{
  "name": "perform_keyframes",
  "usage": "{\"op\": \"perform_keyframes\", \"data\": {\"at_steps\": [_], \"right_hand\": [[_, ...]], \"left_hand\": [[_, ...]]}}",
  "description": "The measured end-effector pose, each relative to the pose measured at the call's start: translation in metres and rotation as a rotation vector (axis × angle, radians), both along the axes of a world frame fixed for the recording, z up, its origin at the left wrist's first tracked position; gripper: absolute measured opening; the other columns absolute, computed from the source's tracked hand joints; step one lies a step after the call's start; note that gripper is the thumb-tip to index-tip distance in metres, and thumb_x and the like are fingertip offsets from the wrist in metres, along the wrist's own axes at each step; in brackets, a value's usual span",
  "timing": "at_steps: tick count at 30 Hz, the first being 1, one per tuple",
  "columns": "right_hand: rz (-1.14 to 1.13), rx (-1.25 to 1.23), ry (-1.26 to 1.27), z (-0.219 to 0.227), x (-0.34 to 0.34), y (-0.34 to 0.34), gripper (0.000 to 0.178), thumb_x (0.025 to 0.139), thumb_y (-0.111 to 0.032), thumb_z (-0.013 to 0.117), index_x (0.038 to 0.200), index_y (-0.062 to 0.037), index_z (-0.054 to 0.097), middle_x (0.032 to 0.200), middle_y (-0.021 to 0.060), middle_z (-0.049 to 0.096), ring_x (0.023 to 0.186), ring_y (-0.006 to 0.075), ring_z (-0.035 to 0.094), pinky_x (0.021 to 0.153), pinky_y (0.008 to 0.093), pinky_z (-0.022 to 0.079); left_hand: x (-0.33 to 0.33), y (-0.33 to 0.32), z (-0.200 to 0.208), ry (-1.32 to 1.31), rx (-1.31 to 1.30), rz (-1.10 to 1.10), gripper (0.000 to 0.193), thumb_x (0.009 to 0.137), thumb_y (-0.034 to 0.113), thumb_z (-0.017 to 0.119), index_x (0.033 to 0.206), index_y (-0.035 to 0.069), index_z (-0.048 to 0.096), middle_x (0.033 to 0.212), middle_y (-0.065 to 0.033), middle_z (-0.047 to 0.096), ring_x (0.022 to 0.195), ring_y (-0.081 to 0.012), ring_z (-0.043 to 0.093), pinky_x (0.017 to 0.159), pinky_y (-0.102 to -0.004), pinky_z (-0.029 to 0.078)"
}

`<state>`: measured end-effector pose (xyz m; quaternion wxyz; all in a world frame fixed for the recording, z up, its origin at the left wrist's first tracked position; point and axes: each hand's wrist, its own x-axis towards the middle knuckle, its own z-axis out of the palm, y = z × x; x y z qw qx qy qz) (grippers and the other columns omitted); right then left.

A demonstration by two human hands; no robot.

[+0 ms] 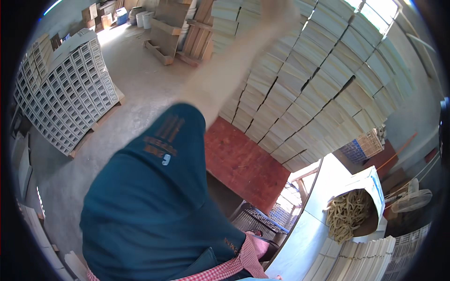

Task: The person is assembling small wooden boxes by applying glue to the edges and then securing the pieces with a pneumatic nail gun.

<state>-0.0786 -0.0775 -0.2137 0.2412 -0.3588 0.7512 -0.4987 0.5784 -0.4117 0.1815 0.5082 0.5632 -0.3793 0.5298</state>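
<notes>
My left arm, in a dark teal sleeve (154, 173), stretches up and forward across the view. At its far end my left hand (281, 11) is smeared by motion and cut by the top edge, beside the upper part of a tall stack of pale slab-like pieces (323, 89). Its fingers do not show, so whether it holds anything is hidden. A red board (248, 164) lies in front of the stack's base. My right hand does not show. A red-and-white checked cloth (251, 257) hangs at my waist.
On the right, a white tabletop (304, 239) bears an open carton (375, 187) of tan looped bands (349, 213) and a row of pale strips (370, 257). A fan (412, 199) stands beyond. Far left, grey hollow pieces (70, 89) are stacked on a pallet.
</notes>
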Motion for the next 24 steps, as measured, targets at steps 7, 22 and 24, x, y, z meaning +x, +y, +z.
{"op": "perform_keyframes", "data": {"at_steps": [7, 22, 24], "right_hand": [[0.075, 0.193, 0.159, 0.004, -0.021, 0.008, 0.029, 0.095, -0.008, 0.056, 0.121, 0.0007, 0.063, 0.102, 0.0117, 0.064, 0.092, 0.0224, 0.061, 0.082, 0.0339, 0.054], [-0.325, 0.507, 0.79, -0.004, -0.236, 0.213, 0.046, 0.074, 0.002, 0.059, 0.12, -0.0053, 0.056, 0.119, 0.0181, 0.054, 0.104, 0.0393, 0.057, 0.094, 0.0462, 0.048], [-0.192, 0.571, 0.849, 0.02, -0.212, 0.214, 0.045, 0.075, 0.0, 0.061, 0.12, -0.0058, 0.056, 0.119, 0.0172, 0.054, 0.105, 0.0398, 0.056, 0.094, 0.0461, 0.048]], "left_hand": [[-0.291, 0.102, -0.332, 0.164, 0.74, -0.956, 0.027, 0.082, 0.014, 0.074, 0.108, 0.01, 0.069, 0.117, -0.013, 0.064, 0.121, -0.0319, 0.054, 0.1, -0.0431, 0.043], [-0.575, 0.169, -0.386, -0.325, 1.115, -1.808, 0.042, 0.08, 0.003, 0.07, 0.121, 0.007, 0.063, 0.14, -0.0168, 0.049, 0.124, -0.0339, 0.051, 0.103, -0.0438, 0.047], [-0.595, 0.156, -0.387, -0.302, 1.13, -1.817, 0.045, 0.08, 0.001, 0.067, 0.124, 0.007, 0.061, 0.14, -0.0157, 0.049, 0.125, -0.0335, 0.051, 0.104, -0.0445, 0.046]]}}
